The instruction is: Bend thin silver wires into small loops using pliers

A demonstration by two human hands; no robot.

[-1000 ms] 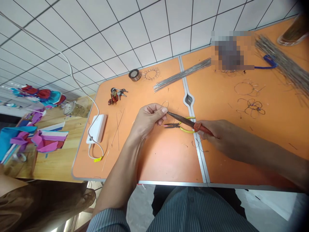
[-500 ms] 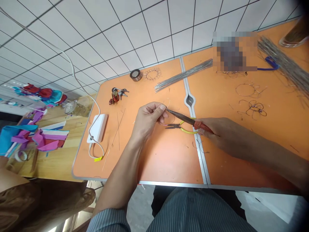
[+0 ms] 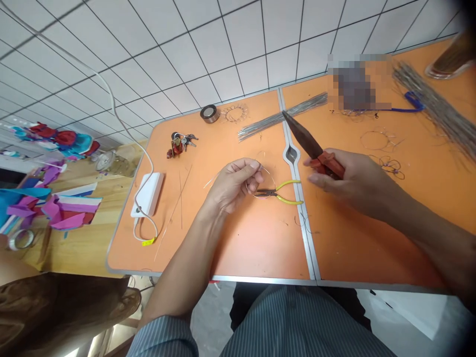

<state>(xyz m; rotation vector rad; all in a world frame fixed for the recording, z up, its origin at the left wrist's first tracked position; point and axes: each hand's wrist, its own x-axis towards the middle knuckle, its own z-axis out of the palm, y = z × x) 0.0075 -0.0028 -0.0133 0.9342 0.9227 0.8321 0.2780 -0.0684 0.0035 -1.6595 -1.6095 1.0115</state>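
My left hand (image 3: 238, 183) pinches a thin wire ring (image 3: 274, 177) between thumb and fingers; part of the loop is hidden behind the fingers. My right hand (image 3: 349, 173) is wrapped round the red handles of long-nose pliers (image 3: 307, 139), raised off the table with the dark tip pointing up and left, apart from the ring. Behind the ring, yellow-handled pliers (image 3: 288, 192) lie on the orange table (image 3: 260, 248). A flower-shaped dark wire piece (image 3: 392, 166) and a pale wire loop (image 3: 377, 140) lie beyond my right hand.
Bundles of straight wire (image 3: 260, 126) lie toward the wall. A tape roll (image 3: 209, 114), keys (image 3: 180, 144) and a white power strip (image 3: 148, 194) sit on the left. A metal seam (image 3: 305, 243) crosses the table. Another person's brown-clad leg (image 3: 55, 317) is at lower left.
The red-handled pliers have come away from the wire at my left fingertips, moving up and right. My left hand has stayed nearly in place, and more of the wire ring shows.
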